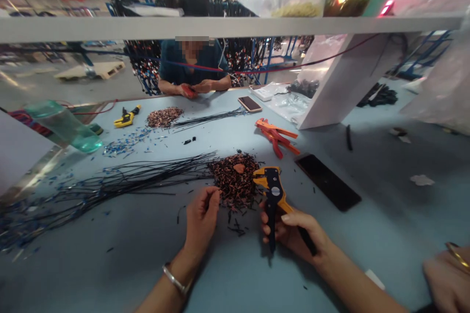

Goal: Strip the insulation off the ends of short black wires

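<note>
My right hand [293,232] grips a black-and-yellow wire stripper [274,193], fingers and thumb around its handles, which stand apart. The tool's jaws sit at the right side of a heap of dark and coppery wire scraps [235,176]. Left of that heap, my left hand [203,212] is closed in a pinch, its fingertips near the edge of the scraps. Whatever lies in the pinch is too small to make out. A loose bundle of thin black wires [147,178] stretches leftward from the heap, with blue ends at the far left.
Across the table a person [194,66] holds a red tool. An orange-red stripper [275,137], a black phone [328,181], a smaller phone [249,104], a yellow tool [127,117] and a green bottle [66,124] lie around. Overhead runs a shelf [235,28]. Another person's hand [448,274] shows lower right.
</note>
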### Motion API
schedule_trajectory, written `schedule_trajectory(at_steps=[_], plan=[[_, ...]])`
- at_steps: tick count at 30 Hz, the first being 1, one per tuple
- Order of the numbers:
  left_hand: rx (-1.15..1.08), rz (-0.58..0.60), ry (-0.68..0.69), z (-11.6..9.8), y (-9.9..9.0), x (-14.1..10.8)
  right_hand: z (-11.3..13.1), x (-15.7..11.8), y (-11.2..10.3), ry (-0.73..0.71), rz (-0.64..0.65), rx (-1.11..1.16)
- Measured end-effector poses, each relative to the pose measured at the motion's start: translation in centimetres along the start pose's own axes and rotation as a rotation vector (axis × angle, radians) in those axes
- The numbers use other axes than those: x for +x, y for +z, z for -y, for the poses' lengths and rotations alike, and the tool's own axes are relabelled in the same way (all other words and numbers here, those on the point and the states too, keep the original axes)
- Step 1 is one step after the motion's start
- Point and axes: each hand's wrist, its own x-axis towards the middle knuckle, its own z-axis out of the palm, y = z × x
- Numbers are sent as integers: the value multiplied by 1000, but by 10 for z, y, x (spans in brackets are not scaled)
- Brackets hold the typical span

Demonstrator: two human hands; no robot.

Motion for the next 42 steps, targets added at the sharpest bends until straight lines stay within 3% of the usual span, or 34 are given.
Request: schedule_trajectory(at_steps=[12,16,18,21,25,28,33,36,40,42], plan=[[30,6,0,1,-1,2,8,-3,6,-138,-50,156],[76,3,72,1,0,0,12,-5,6,-146,-64,168],[101,116,187,0,2,-5,14,-5,6,-156,-75,171],[78,477,338,-7,5,-13,16,-6,6,-169,-101,161],[-4,854,275,-20,7,-17,18,-6,5,-179,-133,140],[-26,948,200,-22,7,-14,19,-6,5,-171,-148,129],[17,921,304,-17,9,1,21,-5,6,-171,-160,140],[42,815,325,-19,9,18,23,-6,6,-165,-163,141],[4,640,278,-33,-8,36,24,-6,6,-168,-164,130],[-23,607,176,-40,-22,31,23,-6,5,-166,-170,119]])
